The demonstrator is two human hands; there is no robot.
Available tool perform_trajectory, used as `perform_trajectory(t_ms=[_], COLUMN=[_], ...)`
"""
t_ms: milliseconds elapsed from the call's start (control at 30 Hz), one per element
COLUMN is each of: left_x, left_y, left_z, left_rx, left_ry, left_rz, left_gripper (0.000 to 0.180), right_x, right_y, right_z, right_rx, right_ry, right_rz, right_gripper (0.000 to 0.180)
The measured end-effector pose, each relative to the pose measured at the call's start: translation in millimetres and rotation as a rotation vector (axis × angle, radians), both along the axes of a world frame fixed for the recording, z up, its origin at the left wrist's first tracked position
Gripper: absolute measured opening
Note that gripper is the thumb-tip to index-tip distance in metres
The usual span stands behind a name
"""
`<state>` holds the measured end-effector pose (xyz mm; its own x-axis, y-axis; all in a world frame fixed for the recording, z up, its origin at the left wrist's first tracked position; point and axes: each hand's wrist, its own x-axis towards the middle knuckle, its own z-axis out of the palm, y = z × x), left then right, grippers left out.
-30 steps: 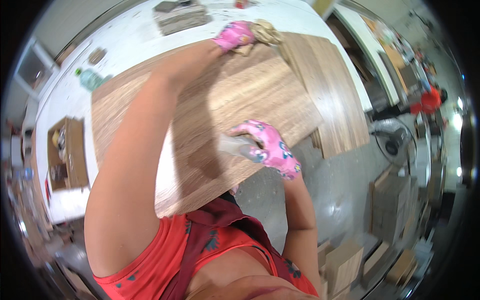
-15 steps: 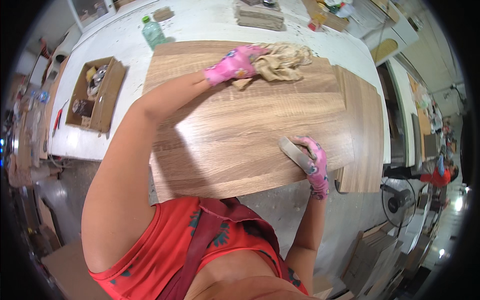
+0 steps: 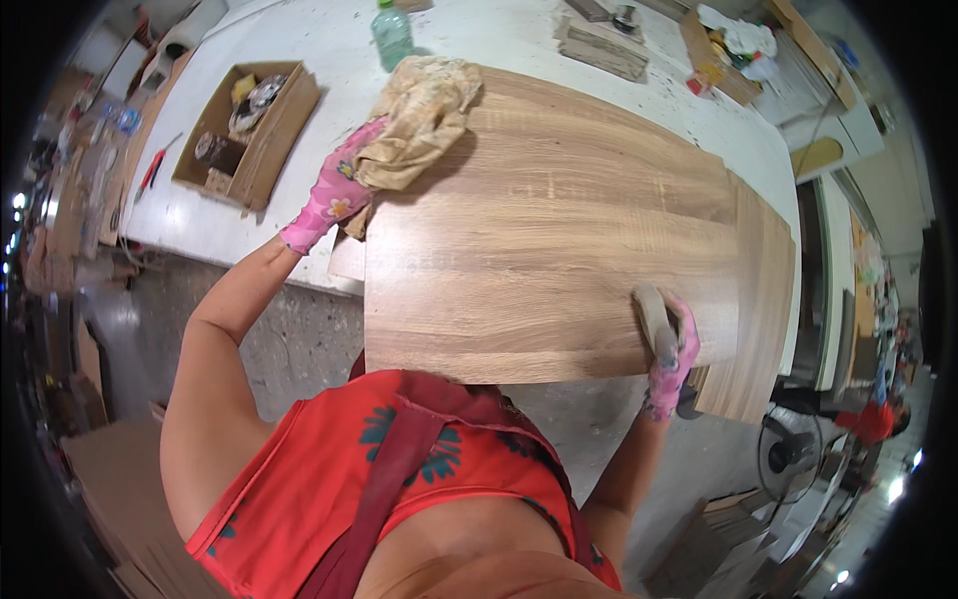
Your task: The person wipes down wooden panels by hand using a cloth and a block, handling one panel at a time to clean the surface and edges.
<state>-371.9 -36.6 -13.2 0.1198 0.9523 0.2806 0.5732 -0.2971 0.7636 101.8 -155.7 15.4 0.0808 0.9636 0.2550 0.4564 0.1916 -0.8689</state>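
My left hand, in a pink flowered glove, is closed on a crumpled, stained beige rag at the far left corner of a wood-grain board. Part of the rag rests over the board's edge, and a small brown scrap shows beneath the hand. Near the board's front right, my right hand, gloved alike, grips a pale, narrow piece with a curved edge; its exact kind is unclear. The fingers partly cover that piece.
Another wood-grain board lies under the first at the right. On the white table are a cardboard box of odds and ends, a red-handled tool, a green-capped bottle and grey blocks. A fan stands right.
My left hand has swept the rag leftward across the board to its far left corner. My right hand keeps its hold near the front right. The whole view has shifted.
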Motion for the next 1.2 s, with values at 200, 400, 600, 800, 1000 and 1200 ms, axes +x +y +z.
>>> perform_trajectory(t_ms=[200, 400, 600, 800, 1000, 1200], left_x=[-11.2, -17.4, -2.0, -23.8, -58.0, 11.1], left_y=[15.3, 13.7, -104.2, -201.6, -179.1, -64.1], left_z=[-15.2, -15.4, 7.2, -9.6, -7.8, 35.8], left_rx=[-0.091, -0.019, 0.000, -0.438, -0.576, 0.259], left_ry=[-0.443, -0.433, -0.311, -0.774, -0.517, 0.316], left_rz=[-0.203, -0.255, -0.282, -0.476, -0.412, -0.703], left_gripper=[0.071, 0.077, 0.078, 0.073, 0.072, 0.066], right_x=[-55.6, -83.3, -105.5, -103.9, -99.8, -77.4], right_y=[-17.2, 15.4, 14.6, 13.3, 13.6, 22.2], right_z=[-14.2, -21.7, -17.4, -20.6, -20.2, -28.1], right_rx=[0.029, -0.016, 0.053, 0.044, 0.037, 0.162], right_ry=[0.120, 0.358, 0.312, 0.315, 0.281, 0.186], right_rz=[0.013, -0.020, -0.008, -0.040, -0.048, -0.123], right_gripper=[0.043, 0.039, 0.041, 0.041, 0.040, 0.039])
